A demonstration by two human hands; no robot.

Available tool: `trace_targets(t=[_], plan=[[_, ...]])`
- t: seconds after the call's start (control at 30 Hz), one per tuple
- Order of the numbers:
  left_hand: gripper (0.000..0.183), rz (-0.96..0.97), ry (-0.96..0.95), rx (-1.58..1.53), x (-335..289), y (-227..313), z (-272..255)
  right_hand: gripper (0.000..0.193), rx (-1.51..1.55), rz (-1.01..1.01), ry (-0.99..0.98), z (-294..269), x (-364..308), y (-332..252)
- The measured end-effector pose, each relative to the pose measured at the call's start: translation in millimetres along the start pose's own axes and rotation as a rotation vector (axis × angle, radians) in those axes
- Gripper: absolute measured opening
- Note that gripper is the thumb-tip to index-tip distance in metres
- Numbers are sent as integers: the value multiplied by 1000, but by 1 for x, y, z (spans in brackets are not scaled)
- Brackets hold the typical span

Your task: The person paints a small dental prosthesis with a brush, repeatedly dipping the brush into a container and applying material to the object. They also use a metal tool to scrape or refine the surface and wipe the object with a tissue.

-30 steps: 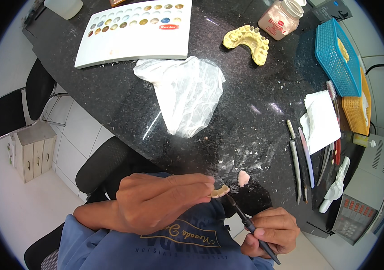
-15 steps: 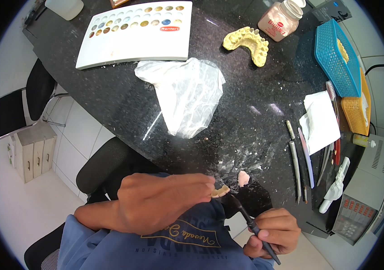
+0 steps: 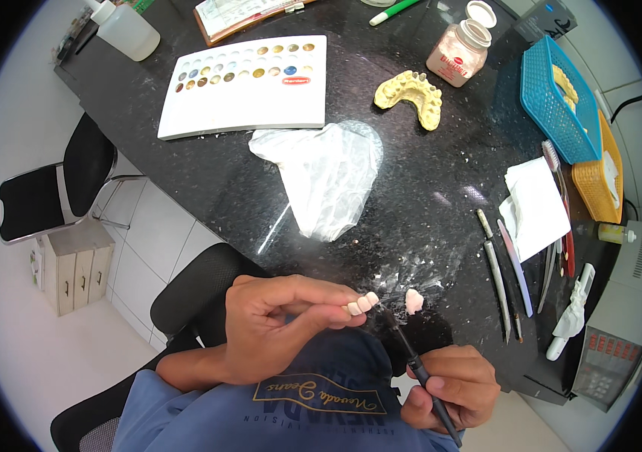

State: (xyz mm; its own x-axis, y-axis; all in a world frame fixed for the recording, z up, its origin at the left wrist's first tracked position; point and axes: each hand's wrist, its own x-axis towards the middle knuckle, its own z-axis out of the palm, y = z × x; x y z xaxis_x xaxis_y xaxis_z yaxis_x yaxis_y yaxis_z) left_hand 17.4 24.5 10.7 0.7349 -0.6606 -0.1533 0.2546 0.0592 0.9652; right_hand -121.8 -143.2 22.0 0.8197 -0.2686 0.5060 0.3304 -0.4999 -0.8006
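Between thumb and fingertips, my left hand [image 3: 283, 324] pinches a small row of tooth-coloured dental crowns [image 3: 363, 303], their pale outer faces visible. My right hand [image 3: 456, 388] grips a slim black brush [image 3: 417, 365], its dark tip angled up toward the crowns. Whether the tip touches them I cannot tell. Just beyond the tip, a lump of pink material [image 3: 413, 301] lies on the black speckled table [image 3: 411, 196], with white powder scattered around it.
A yellow dental model [image 3: 411, 94] and an open jar [image 3: 460, 53] stand far off. Left of them are a white mixing palette [image 3: 245, 105] and a crumpled plastic bag [image 3: 328, 181]. At right lie slim tools [image 3: 497, 279], white paper [image 3: 535, 207], and blue [image 3: 554, 98] and yellow baskets [image 3: 596, 181].
My left hand has turned over, so the crowns' outer faces now show instead of their hollow side. My right hand still holds the brush near them. The whole view has shifted slightly.
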Motion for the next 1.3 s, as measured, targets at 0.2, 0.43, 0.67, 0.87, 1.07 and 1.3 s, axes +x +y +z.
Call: trace_targets(t=[0.2, 0.43, 0.67, 0.87, 1.07, 1.3], plan=[[13, 31, 2, -22, 0, -1, 1, 34, 20, 91, 30, 1, 1, -2], [12, 47, -10, -19, 0, -2, 0, 34, 31, 94, 24, 1, 2, -2], [11, 95, -40, 90, 3, 0, -3, 31, 75, 107, 37, 0, 2, -1], [10, 141, -50, 164, 3, -1, -4, 29, 61, 105, 15, 0, 2, -1], [10, 134, -59, 183, 4, 1, -3, 28, 43, 103, 0, 0, 4, -1], [11, 153, -48, 166, 3, -2, -3, 27, 27, 120, -8, 0, 2, -2]])
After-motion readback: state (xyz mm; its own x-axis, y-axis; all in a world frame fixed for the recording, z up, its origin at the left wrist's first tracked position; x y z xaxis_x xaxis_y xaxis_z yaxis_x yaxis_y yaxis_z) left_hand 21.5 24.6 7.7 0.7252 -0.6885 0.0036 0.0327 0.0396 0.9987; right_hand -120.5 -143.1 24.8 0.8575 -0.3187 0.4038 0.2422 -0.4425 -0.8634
